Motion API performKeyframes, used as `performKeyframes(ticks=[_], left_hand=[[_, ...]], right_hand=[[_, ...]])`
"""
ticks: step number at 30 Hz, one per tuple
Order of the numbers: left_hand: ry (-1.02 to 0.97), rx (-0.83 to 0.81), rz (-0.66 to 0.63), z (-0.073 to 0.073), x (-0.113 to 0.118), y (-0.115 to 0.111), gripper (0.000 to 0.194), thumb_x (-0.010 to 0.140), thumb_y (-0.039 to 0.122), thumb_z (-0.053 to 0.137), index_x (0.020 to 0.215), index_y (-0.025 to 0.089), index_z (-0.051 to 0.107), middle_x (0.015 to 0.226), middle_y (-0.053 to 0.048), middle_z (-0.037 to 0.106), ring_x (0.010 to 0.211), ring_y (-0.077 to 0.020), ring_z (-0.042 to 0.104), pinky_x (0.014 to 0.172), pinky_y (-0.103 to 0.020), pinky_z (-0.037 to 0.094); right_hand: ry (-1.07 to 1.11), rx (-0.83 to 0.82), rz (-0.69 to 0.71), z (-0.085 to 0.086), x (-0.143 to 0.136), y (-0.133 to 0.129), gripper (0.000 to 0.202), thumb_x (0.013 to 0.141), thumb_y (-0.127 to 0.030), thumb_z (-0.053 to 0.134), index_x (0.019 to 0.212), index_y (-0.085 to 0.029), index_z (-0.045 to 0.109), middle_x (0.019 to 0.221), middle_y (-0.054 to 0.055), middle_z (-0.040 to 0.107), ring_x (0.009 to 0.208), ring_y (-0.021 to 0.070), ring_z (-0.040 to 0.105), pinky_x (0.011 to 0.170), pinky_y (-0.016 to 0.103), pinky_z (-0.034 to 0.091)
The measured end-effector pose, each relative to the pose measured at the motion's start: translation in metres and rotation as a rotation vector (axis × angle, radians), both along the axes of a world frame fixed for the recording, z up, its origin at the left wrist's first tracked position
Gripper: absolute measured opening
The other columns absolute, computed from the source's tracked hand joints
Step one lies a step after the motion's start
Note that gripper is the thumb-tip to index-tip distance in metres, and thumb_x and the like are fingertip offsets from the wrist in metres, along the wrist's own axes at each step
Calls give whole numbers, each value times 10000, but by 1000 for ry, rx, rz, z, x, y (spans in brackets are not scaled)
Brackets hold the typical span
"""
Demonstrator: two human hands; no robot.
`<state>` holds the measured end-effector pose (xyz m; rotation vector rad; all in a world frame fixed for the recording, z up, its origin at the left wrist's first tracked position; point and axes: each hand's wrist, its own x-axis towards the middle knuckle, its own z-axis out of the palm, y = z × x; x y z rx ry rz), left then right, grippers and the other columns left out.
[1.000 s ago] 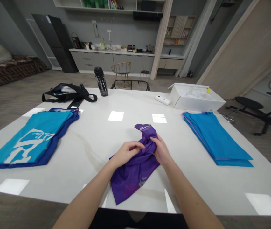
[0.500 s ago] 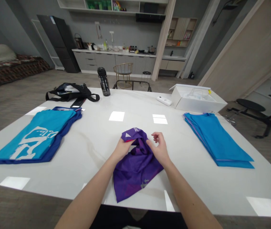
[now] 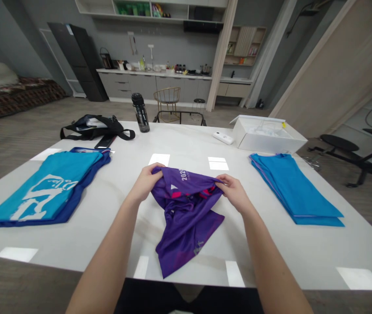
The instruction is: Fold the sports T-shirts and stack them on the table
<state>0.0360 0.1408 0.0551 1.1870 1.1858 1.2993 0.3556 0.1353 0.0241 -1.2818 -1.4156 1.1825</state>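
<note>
A crumpled purple garment (image 3: 186, 222) with white print and pink-red patches lies partly on the white table, its upper edge stretched between my two hands. My left hand (image 3: 148, 179) pinches its upper left corner. At the upper right corner, the fingers of my right hand (image 3: 233, 189) grip the fabric. The lower part hangs down onto the table and ends in a point near the front edge. To the left lies a folded turquoise shirt (image 3: 55, 174) with white lettering, on top of a dark blue one (image 3: 84, 192). Folded blue cloth (image 3: 300, 187) lies to the right.
On the white table (image 3: 114, 235) stand a dark bottle (image 3: 140, 114) and an open white box (image 3: 267, 135) at the back. A white device (image 3: 223, 138), a black bag (image 3: 94, 127) and a phone (image 3: 105, 141) lie there too. Chairs stand beyond the far edge.
My hands have moved apart, the left one outward and up, and the purple garment's upper edge is now spread between them. My right hand has closed its fingers on the fabric.
</note>
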Motion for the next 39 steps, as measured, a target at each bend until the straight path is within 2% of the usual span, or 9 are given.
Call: performKeyframes(ticks=[6,11,15,20,23,29,33,36,39], left_hand=[[-281,-8,-104,-23,-8,9,661,758,382,817,1353,252,559,1149,-63,718,968,-192,702,880,-312,553],[15,-122,-38,-57,0,7,1137,685,273,862,1602,259,191,1214,-126,690,998,-231,704,854,-347,555],[390,-143,73,-67,-3,6,885,610,254,862,1421,214,511,753,12,678,664,-186,656,642,-286,504],[446,-38,-150,-61,-9,12,214,690,336,758,869,219,749,610,28,613,537,-141,532,516,-247,398],[253,-103,-137,-57,-20,22,242,698,385,762,807,169,759,702,-26,681,568,-130,549,529,-238,414],[-176,57,304,-60,-37,43,525,717,395,786,1174,154,694,1110,-104,702,872,-166,671,820,-320,540],[371,128,384,-67,-24,38,605,833,371,712,1400,230,555,1486,-139,508,1314,-282,539,1083,-433,446],[961,92,260,-74,-8,24,634,890,472,659,1447,212,503,1482,-176,513,1391,-360,447,1146,-554,330],[1271,39,123,-82,8,14,622,947,503,575,1474,194,459,1378,-197,590,1299,-367,518,1073,-561,370]], right_hand=[[-38,229,-433,-14,-1,20,346,825,-465,636,1061,-216,591,1098,84,639,759,184,625,592,310,502],[-526,431,-116,-33,-19,11,389,863,-447,662,1188,-235,634,1274,114,593,1178,285,558,972,451,485],[-841,334,-41,-37,-37,6,503,892,-492,662,1340,-273,599,1316,122,582,1194,324,534,971,493,453],[-1041,245,-11,-37,-42,27,230,965,-341,565,1135,-247,687,1153,123,671,1103,316,582,916,465,433],[-946,221,-35,-35,-16,47,208,972,-319,519,1070,-214,670,1020,111,715,976,278,638,858,406,449],[-316,76,-516,-47,48,73,420,900,-523,511,1099,-172,628,807,78,694,724,244,649,679,356,521],[-49,46,-543,-57,49,70,721,868,-527,536,1496,-240,327,1194,125,660,825,229,686,696,385,582],[-348,203,-498,-55,42,60,763,836,-485,609,1521,-255,363,1484,162,459,1142,277,617,948,461,535],[-766,245,-387,-50,38,52,695,821,-489,665,1464,-285,498,1572,132,369,1362,373,425,1065,565,425]])
